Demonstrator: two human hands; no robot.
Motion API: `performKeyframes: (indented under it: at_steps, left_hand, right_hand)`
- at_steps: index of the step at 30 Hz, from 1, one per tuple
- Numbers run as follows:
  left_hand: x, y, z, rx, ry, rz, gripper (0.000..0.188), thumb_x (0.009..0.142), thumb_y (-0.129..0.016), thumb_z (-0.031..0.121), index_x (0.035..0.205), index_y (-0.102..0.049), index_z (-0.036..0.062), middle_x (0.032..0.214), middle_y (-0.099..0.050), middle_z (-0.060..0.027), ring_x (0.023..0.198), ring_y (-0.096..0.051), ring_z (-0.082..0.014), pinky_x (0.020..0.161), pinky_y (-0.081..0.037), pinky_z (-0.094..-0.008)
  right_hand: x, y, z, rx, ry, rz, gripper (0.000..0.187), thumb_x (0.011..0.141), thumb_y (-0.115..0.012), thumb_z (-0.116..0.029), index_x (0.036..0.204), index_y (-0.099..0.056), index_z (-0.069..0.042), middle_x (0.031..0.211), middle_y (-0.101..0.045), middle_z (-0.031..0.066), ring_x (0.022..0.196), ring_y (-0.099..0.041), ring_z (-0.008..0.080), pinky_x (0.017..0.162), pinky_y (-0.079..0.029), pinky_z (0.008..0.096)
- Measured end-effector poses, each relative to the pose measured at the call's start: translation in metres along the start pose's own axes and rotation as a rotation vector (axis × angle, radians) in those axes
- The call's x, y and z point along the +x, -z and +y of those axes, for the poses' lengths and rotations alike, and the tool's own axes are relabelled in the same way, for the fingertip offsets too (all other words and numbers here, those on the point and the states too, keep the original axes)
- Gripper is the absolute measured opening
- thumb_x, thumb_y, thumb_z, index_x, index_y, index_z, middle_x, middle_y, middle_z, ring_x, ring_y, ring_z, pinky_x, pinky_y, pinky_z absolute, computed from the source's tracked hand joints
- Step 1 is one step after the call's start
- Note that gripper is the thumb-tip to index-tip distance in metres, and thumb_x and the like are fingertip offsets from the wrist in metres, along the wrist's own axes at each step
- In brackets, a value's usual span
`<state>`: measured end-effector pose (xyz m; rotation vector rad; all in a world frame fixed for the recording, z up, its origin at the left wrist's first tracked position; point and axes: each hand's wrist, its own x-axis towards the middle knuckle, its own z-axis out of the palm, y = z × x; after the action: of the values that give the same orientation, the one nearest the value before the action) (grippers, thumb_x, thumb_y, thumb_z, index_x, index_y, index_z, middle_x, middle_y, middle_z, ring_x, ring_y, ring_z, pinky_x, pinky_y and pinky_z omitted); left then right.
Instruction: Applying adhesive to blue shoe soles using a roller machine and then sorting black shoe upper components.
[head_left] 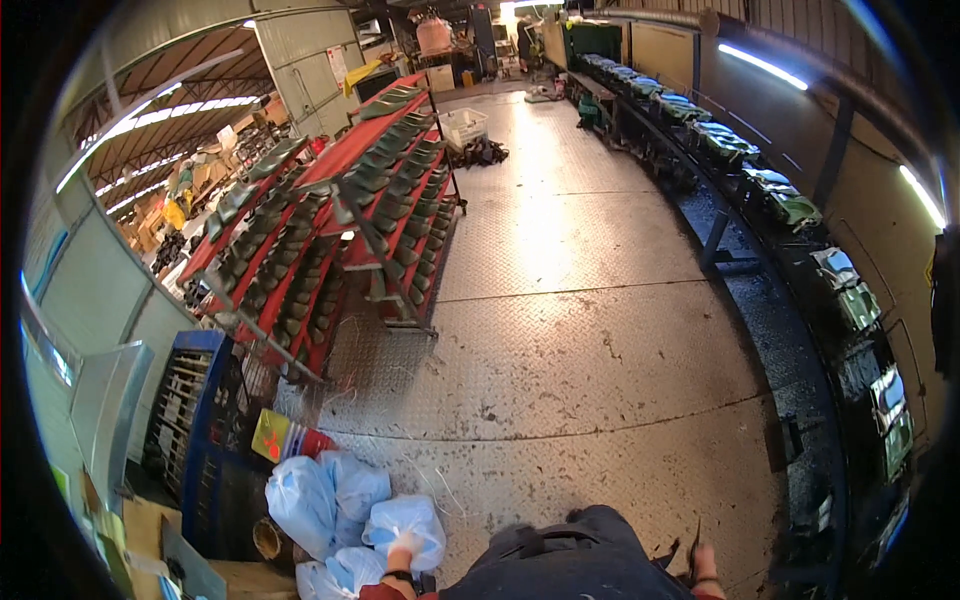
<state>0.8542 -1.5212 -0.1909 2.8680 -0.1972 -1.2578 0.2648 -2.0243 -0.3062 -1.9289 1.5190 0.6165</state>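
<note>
Low in the view, my left hand [404, 556] is against or just in front of a tied pale-blue plastic bag [412, 522]. Its fingers are blurred, so whether it grips the bag cannot be made out. More such stuffed bags [305, 500] are bunched to its left. At the lower right, my right hand [706, 563] hangs beside my body, its fingers closed around a thin, dark, pointed thing [697, 534] whose kind is unclear.
Red-shelved racks [365, 140] full of dark-green curved pieces stand at the left. Along the right runs a long dark conveyor line [790, 330] carrying shiny green molds. Metal tread flooring [560, 370] lies between them. A blue-framed unit [188, 420] and colourful container [283, 437] stand near the bags.
</note>
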Motion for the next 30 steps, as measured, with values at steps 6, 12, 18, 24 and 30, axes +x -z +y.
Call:
performKeyframes:
  at_steps: [6, 12, 18, 24, 30]
  left_hand:
    - [0.091, 0.017, 0.062, 0.085, -0.037, -0.044, 0.046, 0.083, -0.052, 0.037, 0.11, -0.065, 0.0022, 0.113, -0.061, -0.0246, 0.106, -0.059, -0.0405, 0.091, -0.047, -0.046]
    - [0.232, 0.135, 0.187, 0.174, -0.106, -0.081, 0.047, 0.082, -0.052, 0.036, 0.111, -0.064, 0.0014, 0.113, -0.061, -0.0237, 0.106, -0.059, -0.0403, 0.091, -0.047, -0.0463]
    - [0.35, 0.439, 0.507, -0.179, -0.295, 0.274, 0.053, 0.087, -0.05, 0.043, 0.123, -0.054, 0.0044, 0.121, -0.058, -0.0229, 0.112, -0.055, -0.0378, 0.095, -0.043, -0.0438]
    - [0.464, 0.668, 0.724, -0.303, -0.466, 0.494, 0.052, 0.089, -0.051, 0.041, 0.125, -0.052, 0.0042, 0.123, -0.056, -0.0216, 0.114, -0.054, -0.0364, 0.096, -0.043, -0.0428]
    - [0.582, 0.755, 0.841, -0.446, -0.432, 0.35, 0.049, 0.089, -0.055, 0.036, 0.123, -0.053, 0.0015, 0.12, -0.059, -0.0217, 0.113, -0.055, -0.0347, 0.096, -0.043, -0.0406]
  right_hand:
    - [0.2, 0.272, -0.343, 0.634, 0.325, 0.368, 0.028, 0.084, -0.061, -0.018, 0.103, -0.053, 0.001, 0.085, -0.063, 0.0207, 0.081, -0.061, 0.033, 0.071, -0.047, 0.0388]
    - [0.304, 0.416, -0.6, 0.79, 0.403, 0.135, 0.029, 0.081, -0.062, -0.005, 0.108, -0.053, -0.007, 0.081, -0.062, 0.0065, 0.065, -0.056, 0.0148, 0.058, -0.045, 0.0291]
    - [0.44, 0.479, -0.612, 0.959, 0.154, 0.157, 0.03, 0.081, -0.059, -0.006, 0.11, -0.051, -0.009, 0.074, -0.062, 0.0082, 0.058, -0.056, 0.016, 0.05, -0.044, 0.029]
    - [0.623, 0.559, -0.672, 1.346, -0.104, 0.235, 0.02, 0.088, -0.054, -0.025, 0.103, -0.049, -0.013, 0.064, -0.055, 0.0068, 0.048, -0.047, 0.0158, 0.041, -0.035, 0.0287]
    - [0.864, 0.683, -0.895, 1.301, 0.126, 0.227, 0.024, 0.092, -0.047, -0.028, 0.103, -0.058, -0.011, 0.054, -0.044, -0.0009, 0.04, -0.037, 0.0112, 0.037, -0.029, 0.0278]
